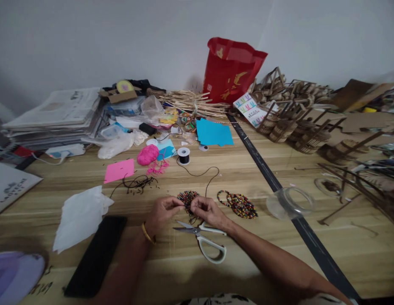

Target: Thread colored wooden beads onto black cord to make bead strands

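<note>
The left hand [163, 212] and right hand [211, 212] face each other, thumbs and fingers drawn close together; whether the tips meet, or nip a bead or thread, is too small to tell. Between and just beyond the fingertips lies the multicoloured beadwork [186, 197], on the tabletop [254, 262]. It should be light and limp, its small round beads likely smooth and apt to slip; best taken by a fingertip pinch at the edge, with the bulk left supported. The black cord [212, 177] runs down to the right hand from a spool [184, 156] beyond both hands; thin and bendy, it would be easiest to guide near its end. Just nearer the body than the hands lie scissors [197, 231], stiffer and heavier, to be taken by the pale handles. Right of the right hand, a coiled bead strand [243, 205] looks floppy and likely to tangle; lift it by several loops together.
</note>
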Motion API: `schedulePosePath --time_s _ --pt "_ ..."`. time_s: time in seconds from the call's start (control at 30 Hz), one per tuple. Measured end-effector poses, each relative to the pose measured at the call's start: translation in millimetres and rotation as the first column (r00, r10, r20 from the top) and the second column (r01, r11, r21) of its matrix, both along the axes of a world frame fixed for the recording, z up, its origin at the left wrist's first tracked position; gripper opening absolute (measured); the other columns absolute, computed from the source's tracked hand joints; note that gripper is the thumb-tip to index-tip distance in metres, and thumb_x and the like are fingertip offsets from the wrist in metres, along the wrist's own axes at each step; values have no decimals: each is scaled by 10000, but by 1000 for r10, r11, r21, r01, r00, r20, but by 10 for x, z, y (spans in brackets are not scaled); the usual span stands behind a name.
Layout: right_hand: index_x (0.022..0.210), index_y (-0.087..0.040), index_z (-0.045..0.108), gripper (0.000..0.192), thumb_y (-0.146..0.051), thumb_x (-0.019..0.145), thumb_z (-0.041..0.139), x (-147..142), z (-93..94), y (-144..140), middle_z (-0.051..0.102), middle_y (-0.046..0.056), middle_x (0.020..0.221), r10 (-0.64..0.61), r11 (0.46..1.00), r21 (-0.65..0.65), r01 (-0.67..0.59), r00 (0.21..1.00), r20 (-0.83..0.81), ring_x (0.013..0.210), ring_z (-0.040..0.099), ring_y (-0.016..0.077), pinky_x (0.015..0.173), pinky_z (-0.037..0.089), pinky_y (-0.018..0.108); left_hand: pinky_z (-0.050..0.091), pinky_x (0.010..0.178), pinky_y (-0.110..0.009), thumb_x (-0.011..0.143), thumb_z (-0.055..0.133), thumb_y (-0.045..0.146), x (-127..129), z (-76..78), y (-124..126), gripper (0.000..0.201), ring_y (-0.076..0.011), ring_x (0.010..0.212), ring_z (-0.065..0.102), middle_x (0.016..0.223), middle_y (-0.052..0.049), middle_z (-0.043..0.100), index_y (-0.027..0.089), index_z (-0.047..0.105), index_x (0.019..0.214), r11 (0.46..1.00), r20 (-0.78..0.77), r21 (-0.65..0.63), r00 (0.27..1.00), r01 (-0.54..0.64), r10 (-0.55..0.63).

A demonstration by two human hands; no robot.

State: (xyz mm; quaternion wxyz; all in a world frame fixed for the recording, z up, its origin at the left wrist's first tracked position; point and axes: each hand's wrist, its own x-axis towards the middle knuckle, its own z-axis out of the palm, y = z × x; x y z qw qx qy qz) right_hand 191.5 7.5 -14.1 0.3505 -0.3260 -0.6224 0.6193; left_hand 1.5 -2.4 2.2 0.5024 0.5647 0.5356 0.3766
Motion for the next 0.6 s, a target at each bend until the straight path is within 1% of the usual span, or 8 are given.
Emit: schedulePosePath --time_s 0.1,0.2,0.33,0.6 --pt "716 -137 512 400 -530 756 578 -3 4 -1 404 -39 587 -7 1000 1 7 1000 -3 502 314 67 454 229 189 495 639 -249 602 712 225 -13 -4 14 144 -157 649 643 687 -49 713 125 658 690 999 86 -47 996 -10 14" --pt "715 -136 513 403 -532 752 581 -6 6 -4 400 -43 576 -4 1000 -10 4 1000 5 489 306 64 449 224 190 503 646 -253 589 731 238 -23 -5 25 174 -162 661 653 692 -52 720 124 659 698 998 131 -69 991 -8 17" --pt "714 -136 520 400 -529 753 581 -9 4 -6 409 -40 580 -12 1000 -2 12 1000 9 502 317 69 459 233 192 499 643 -253 584 741 242 -21 3 21 184 -160 653 650 690 -54 718 120 664 697 997 138 -77 990 5 5" --pt "716 -140 519 391 -524 757 581 -8 8 -11 420 -33 594 -10 1000 16 10 1000 7 525 333 76 473 246 192 479 629 -230 588 731 201 9 59 1 143 -132 626 623 664 -33 702 119 671 688 995 133 -91 991 26 -14"
